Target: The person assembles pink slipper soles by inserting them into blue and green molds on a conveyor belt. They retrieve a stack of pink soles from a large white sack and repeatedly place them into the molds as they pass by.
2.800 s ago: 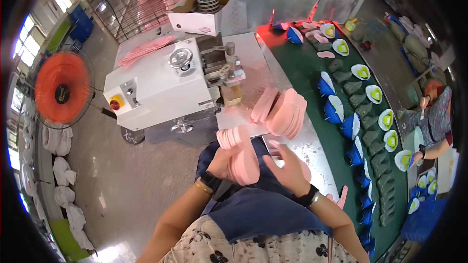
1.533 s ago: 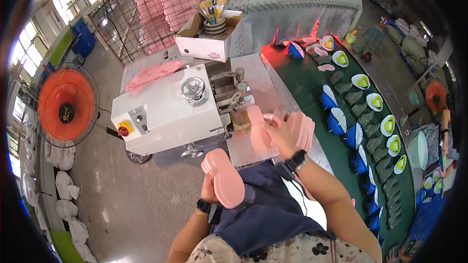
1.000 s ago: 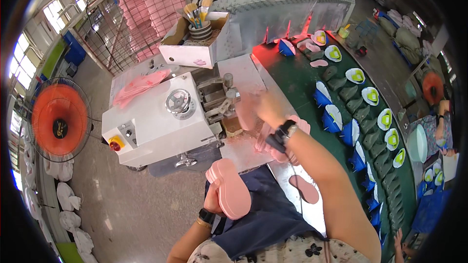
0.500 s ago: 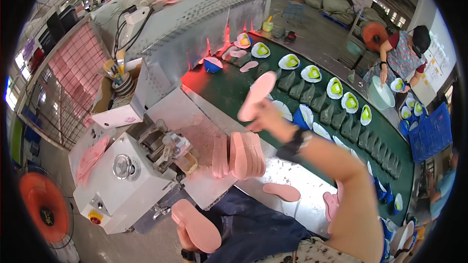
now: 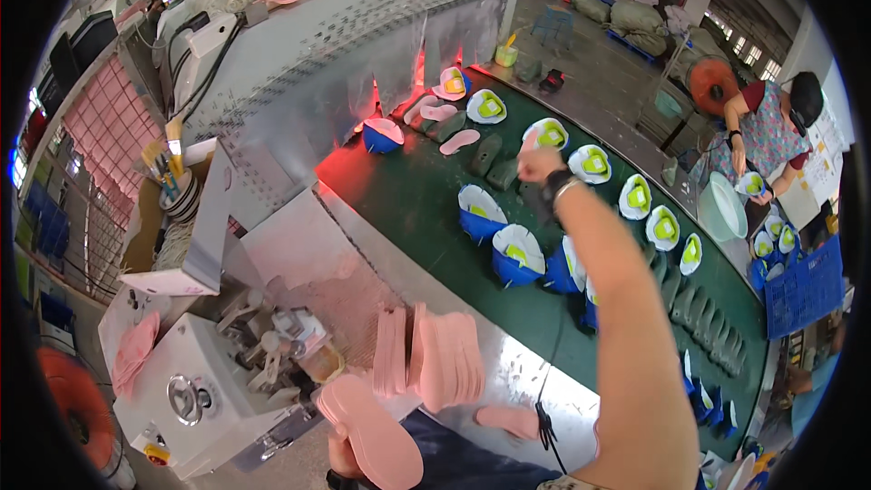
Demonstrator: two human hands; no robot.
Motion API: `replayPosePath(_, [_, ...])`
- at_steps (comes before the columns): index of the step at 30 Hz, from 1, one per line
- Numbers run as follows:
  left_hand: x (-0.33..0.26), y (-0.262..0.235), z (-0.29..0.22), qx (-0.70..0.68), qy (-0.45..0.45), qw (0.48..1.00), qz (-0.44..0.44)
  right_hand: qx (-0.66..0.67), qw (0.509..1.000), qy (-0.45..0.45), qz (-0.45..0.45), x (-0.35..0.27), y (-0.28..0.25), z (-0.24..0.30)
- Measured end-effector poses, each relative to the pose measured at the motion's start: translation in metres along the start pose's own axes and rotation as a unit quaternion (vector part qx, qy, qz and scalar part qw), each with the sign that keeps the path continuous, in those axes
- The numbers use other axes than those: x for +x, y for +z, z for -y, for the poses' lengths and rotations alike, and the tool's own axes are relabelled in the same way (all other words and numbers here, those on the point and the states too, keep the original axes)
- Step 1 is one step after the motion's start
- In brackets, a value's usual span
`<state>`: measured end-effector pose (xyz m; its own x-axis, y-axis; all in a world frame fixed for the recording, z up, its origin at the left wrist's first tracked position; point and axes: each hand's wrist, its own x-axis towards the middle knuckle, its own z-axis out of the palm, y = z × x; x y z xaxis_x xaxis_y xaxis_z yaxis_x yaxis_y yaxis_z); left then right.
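My left hand (image 5: pixel 341 454), low in the view, grips a pink insole (image 5: pixel 374 436), perhaps more than one, tilted beside the stacked insoles. Those pink insoles (image 5: pixel 445 361) stand on edge in two bundles on the metal worktop. My right hand (image 5: pixel 542 163) reaches far over the green conveyor belt (image 5: pixel 426 209), its fingers bent among the shoe parts. A bit of pink shows at its fingertips, but what it holds is hidden. Just beyond it is a white upper with a lime-green inside (image 5: pixel 548 133). Dark grey shoe lasts (image 5: pixel 494 163) lie beside the hand.
A white machine (image 5: pixel 204 390) stands at the left, with a box of brushes (image 5: pixel 195 227) behind it. Blue-and-white uppers (image 5: pixel 518 256) line the belt's near side. A single pink insole (image 5: pixel 508 420) lies on the worktop. Across the belt, a person (image 5: pixel 762 127) works beside a pale green basin (image 5: pixel 722 207).
My right hand has moved farther out over the belt; the insole seen in it before is no longer plainly visible. My left hand still holds pink insole material. The whole view has shifted.
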<state>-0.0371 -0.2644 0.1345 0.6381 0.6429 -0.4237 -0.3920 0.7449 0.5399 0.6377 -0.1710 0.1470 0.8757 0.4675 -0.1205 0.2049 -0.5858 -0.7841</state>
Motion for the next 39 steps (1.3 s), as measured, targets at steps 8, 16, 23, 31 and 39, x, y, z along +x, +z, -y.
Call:
replayPosePath(8, [0.032,-0.006,-0.005,0.1,-0.1,0.985,-0.101,0.246,0.949,-0.12,-0.158,0.028,0.105,-0.055])
replayPosePath(16, [0.02,0.061,-0.004,0.111,0.032,0.992,-0.044,0.12,0.845,-0.353,0.383,-0.406,0.03,0.093])
replayPosePath(23, [-0.038,0.072,-0.005,0.163,0.091,0.982,-0.038,0.154,0.873,-0.269,0.376,-0.528,0.054,0.039])
replayPosePath(31, [-0.107,0.018,-0.017,0.026,0.009,1.0,-0.006,0.143,0.834,-0.112,0.521,-0.549,0.104,0.049])
replayPosePath(39, [-0.121,-0.004,-0.015,-0.011,0.037,0.999,0.008,0.182,0.876,-0.199,0.399,-0.509,0.155,0.029])
